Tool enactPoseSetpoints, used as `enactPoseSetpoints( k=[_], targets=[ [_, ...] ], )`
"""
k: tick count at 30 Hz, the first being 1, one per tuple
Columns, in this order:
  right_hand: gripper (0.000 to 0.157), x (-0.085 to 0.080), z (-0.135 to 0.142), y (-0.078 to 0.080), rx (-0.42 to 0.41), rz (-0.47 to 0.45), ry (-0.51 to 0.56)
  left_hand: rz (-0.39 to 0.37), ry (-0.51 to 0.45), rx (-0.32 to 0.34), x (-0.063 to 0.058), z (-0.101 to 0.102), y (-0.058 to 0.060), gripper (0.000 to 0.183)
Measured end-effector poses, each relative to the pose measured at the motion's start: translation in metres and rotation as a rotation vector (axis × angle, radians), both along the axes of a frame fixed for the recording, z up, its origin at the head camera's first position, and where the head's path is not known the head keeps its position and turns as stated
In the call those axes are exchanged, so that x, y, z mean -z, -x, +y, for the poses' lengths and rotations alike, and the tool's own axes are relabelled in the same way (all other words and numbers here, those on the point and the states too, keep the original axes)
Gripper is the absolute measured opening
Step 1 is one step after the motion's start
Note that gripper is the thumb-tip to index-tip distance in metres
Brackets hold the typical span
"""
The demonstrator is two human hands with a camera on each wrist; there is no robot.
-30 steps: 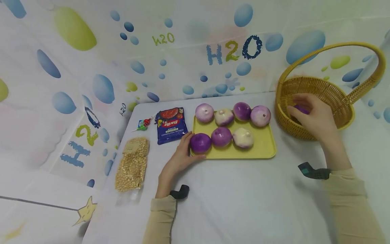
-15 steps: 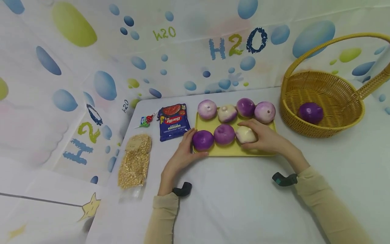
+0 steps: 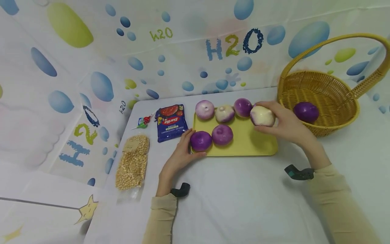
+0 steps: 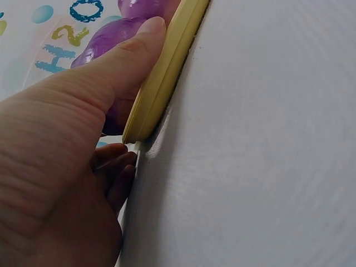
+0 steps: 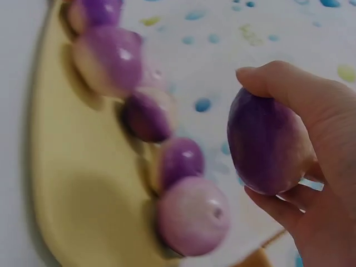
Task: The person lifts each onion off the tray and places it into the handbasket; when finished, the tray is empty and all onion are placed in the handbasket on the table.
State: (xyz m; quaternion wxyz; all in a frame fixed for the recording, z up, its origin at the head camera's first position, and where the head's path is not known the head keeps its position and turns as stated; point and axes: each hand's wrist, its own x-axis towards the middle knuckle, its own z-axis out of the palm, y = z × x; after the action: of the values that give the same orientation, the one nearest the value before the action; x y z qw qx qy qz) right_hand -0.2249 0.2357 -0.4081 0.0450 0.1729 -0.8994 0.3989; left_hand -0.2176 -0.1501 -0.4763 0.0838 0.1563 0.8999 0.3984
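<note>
In the head view my right hand (image 3: 286, 122) holds a white-and-purple onion (image 3: 262, 116) above the right part of the yellow tray (image 3: 243, 142). Its thumb and fingers pinch the onion's sides, and the right wrist view shows its purple side (image 5: 258, 139). My left hand (image 3: 181, 150) grips the tray's near left corner, its thumb along the front edge beside a dark purple onion (image 3: 201, 141). Several more onions sit on the tray, among them a mauve one (image 3: 222, 135). A pale pink onion (image 5: 193, 217) at the back right is hidden in the head view.
To the right stands a wicker basket (image 3: 330, 122) with a tall handle and a purple onion (image 3: 306, 112) inside. Left of the tray lie a blue Barilla pouch (image 3: 171, 123), lollipops (image 3: 144, 121) and a bag of yellow grains (image 3: 133, 162).
My right hand came back from the basket, leaving a purple onion there. It took the white-and-purple onion from the front row and lifted it to the right. The left hand stayed at the corner.
</note>
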Motion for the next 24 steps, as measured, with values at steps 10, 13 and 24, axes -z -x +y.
enactPoseSetpoints(
  k=[10, 13, 24],
  targets=[
    [0.078, -0.02, 0.07, -0.007, 0.345, 0.01, -0.012, -0.015, 0.008, -0.005, -0.002, 0.002, -0.001, 0.094],
    [0.081, -0.017, 0.088, -0.007, 0.411, -0.029, -0.039, -0.02, 0.013, -0.01, -0.002, 0.002, -0.002, 0.093],
    [0.071, -0.02, 0.104, -0.012, 0.454, -0.109, 0.005, -0.023, -0.001, -0.006, -0.002, 0.001, -0.002, 0.09]
  ],
)
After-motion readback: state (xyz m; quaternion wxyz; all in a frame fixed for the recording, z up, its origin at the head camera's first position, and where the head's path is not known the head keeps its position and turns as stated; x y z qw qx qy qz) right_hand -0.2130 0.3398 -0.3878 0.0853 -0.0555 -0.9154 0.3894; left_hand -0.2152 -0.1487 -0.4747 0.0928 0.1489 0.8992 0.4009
